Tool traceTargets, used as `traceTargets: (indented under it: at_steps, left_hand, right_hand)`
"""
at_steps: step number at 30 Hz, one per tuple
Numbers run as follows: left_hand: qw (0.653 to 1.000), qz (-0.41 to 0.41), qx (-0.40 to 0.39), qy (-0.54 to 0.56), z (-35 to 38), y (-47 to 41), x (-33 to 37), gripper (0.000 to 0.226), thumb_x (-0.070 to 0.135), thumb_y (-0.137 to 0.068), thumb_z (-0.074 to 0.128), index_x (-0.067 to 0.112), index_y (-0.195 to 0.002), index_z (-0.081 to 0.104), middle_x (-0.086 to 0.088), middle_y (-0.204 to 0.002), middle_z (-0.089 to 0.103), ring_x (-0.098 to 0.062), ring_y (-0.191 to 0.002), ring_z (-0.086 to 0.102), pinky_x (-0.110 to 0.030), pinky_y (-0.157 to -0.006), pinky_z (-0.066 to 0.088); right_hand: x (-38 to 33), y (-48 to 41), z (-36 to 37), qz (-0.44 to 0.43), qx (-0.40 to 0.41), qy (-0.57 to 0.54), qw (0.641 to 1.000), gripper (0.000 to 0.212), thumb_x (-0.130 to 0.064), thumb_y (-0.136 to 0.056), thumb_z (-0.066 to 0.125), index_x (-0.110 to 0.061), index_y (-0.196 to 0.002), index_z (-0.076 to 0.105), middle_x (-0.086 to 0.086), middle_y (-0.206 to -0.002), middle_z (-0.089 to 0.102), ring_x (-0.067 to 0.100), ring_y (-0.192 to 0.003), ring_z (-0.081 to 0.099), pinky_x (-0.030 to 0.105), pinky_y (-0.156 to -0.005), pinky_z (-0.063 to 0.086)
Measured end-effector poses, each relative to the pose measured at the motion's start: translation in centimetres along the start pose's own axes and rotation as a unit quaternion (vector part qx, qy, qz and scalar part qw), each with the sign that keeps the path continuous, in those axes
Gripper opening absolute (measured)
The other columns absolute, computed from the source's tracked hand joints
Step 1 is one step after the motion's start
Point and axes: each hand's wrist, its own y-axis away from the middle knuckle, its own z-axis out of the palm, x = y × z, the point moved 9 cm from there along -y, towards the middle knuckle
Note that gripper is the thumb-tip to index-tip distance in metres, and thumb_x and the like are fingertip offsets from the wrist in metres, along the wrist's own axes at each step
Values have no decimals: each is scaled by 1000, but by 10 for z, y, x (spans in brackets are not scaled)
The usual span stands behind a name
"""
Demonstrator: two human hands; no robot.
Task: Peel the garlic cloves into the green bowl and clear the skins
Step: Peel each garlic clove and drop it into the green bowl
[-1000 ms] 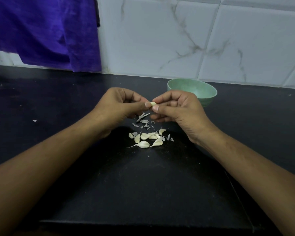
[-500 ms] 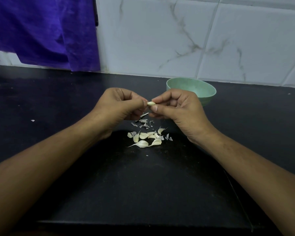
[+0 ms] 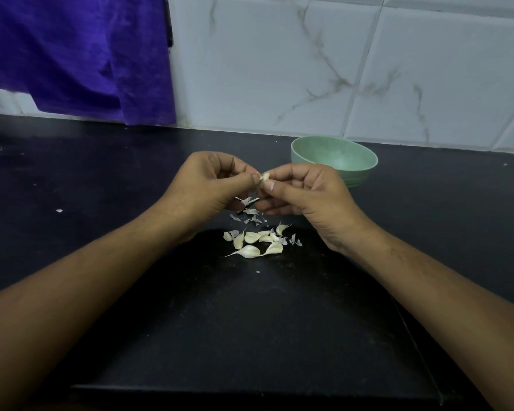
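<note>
Just in front of the round pale-green bowl [image 3: 347, 155], left hand [image 3: 202, 185] and right hand [image 3: 306, 194] meeting, thumb and forefinger of each pinching one small cream garlic clove [image 3: 265, 176], other fingers curled. Inside the bowl, only smooth green wall showing, bottom hidden behind the near rim. Nearer than the bowl, on the black stone counter [image 3: 250, 321], loose pile of unpeeled white cloves [image 3: 254, 241], thin papery skin scraps [image 3: 251, 216] just bowl-side of it.

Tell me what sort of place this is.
Likely a home kitchen: a black stone countertop backed by white marble-patterned wall tiles, with a round pale green bowl and loose white garlic cloves on it.
</note>
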Motion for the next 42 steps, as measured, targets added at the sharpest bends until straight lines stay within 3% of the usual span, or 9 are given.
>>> traceTargets:
  at_steps: [4, 9, 13, 17, 19, 23, 34, 39, 42]
  left_hand:
    - [1000, 0, -12, -23, 3, -1, -3, 8, 11, -95, 73, 10, -88, 76, -23, -85, 71, -16, -72, 64, -36, -73, 62]
    - [1000, -11, -15, -19, -2, -3, -6, 11, 12, -98, 68, 9, -90, 75, -12, -82, 69, -19, -75, 64, -38, -72, 62]
    - [1000, -7, -22, -5, 0, -4, -5, 17, 13, -101, 62, 5, -94, 75, -10, -85, 71, -19, -77, 63, -34, -67, 58]
    - [999, 9, -9, -38, -4, -5, -8, 21, 28, -95, 77, 8, -89, 74, -13, -81, 71, -17, -73, 66, -36, -70, 63]
    - [999, 18, -10, -51, -5, -6, -8, 16, 25, -90, 82, 12, -88, 73, -15, -81, 70, -19, -71, 66, -39, -71, 63]
    - [998, 37, -20, -45, -3, -6, -5, 10, 14, -90, 82, 16, -90, 72, -21, -85, 71, -23, -72, 64, -41, -70, 62]
    - [998, 29, -11, -59, -2, -3, -6, 8, 22, -93, 79, 14, -90, 80, -18, -86, 75, -15, -69, 68, -45, -73, 65]
    - [997, 41, -9, -70, -5, -3, -3, 17, 28, -94, 78, 12, -90, 80, -10, -83, 78, -22, -75, 74, -43, -73, 65]
    - [997, 44, -11, -59, -4, -3, -1, 10, 23, -94, 78, 14, -90, 81, -12, -84, 78, -23, -74, 73, -43, -72, 65]
  right_hand:
    - [0, -2, -3, 15, 12, -50, 999, 18, -6, -99, 65, 1, -114, 69, 17, -94, 76, 27, -83, 76, 40, -82, 65]
    - [2, -3, -6, 33, 8, -75, 997, 23, -8, -99, 64, 3, -119, 68, 16, -100, 76, 27, -89, 75, 38, -81, 63]
    - [2, -3, -5, 33, 12, -62, 997, 18, -4, -96, 68, 3, -112, 70, 17, -96, 76, 28, -85, 76, 40, -83, 64]
    - [-2, -2, -7, 19, 25, -53, 998, 11, -2, -92, 71, -1, -102, 71, 17, -90, 76, 27, -80, 76, 38, -77, 64]
    - [-4, -2, -8, 13, 29, -52, 998, 10, -1, -91, 72, -2, -100, 71, 16, -87, 75, 25, -76, 75, 34, -73, 63]
    - [-4, -2, -6, 4, 21, -34, 999, 13, -2, -93, 70, 1, -106, 70, 14, -85, 74, 25, -76, 75, 37, -76, 64]
    - [-9, 0, -1, -42, 6, 27, 999, 16, 5, -95, 68, 8, -110, 65, 32, -94, 72, 37, -78, 73, 43, -76, 63]
    - [-13, 1, 3, -66, 0, 62, 996, 16, 4, -94, 68, 6, -110, 69, 28, -89, 74, 32, -74, 74, 44, -75, 63]
    - [-11, 1, 0, -54, 7, 33, 998, 16, 3, -95, 68, 6, -111, 69, 23, -87, 75, 31, -72, 75, 36, -70, 64]
